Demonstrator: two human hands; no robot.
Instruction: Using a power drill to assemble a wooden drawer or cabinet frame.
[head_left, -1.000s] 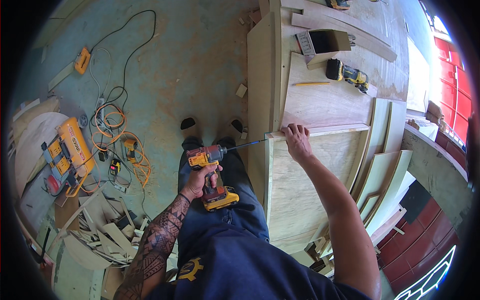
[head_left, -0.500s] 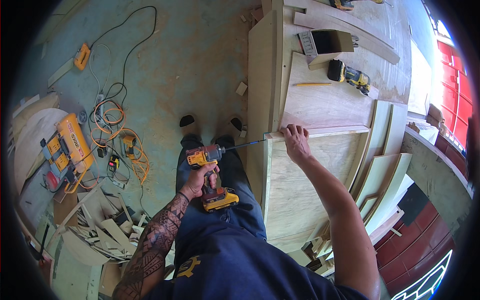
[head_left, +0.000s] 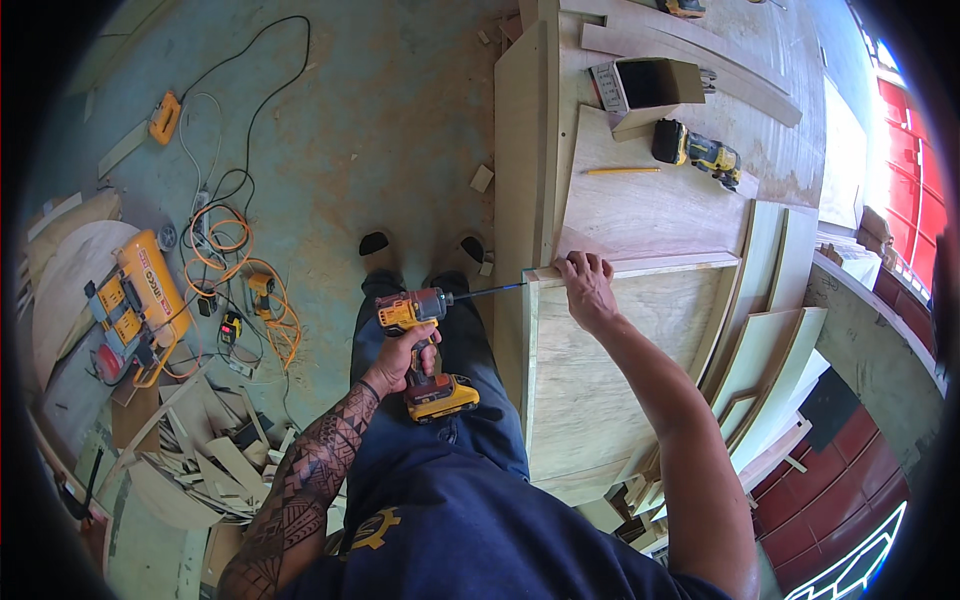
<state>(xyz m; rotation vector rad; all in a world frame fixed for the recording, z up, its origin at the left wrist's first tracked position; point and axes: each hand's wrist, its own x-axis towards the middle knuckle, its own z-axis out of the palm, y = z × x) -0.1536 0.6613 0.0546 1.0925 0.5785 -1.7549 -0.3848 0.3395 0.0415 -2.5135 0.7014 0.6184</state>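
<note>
My left hand (head_left: 405,361) is wrapped around the grip of a yellow-and-black cordless drill driver (head_left: 408,312), its battery at the bottom. A long thin bit (head_left: 485,292) points right from its nose, and its tip meets the near-left corner of a pale wooden frame (head_left: 532,360). Whether a screw sits at the tip is too small to tell. My right hand (head_left: 590,285) is closed over the frame's far rail, just right of that corner, with the fingers bent across the wood. A plywood panel (head_left: 620,370) fills the frame.
On the workbench beyond lie a second cordless tool (head_left: 698,153), an open cardboard box (head_left: 645,90) and a pencil (head_left: 622,170). Wood strips (head_left: 765,350) are stacked to the right. Leftward on the floor are an orange air compressor (head_left: 150,280), tangled cords (head_left: 232,240) and wood offcuts (head_left: 215,460).
The driver has shifted slightly right toward the frame corner, and a little less of the bit's length shows. My right hand keeps its place on the rail.
</note>
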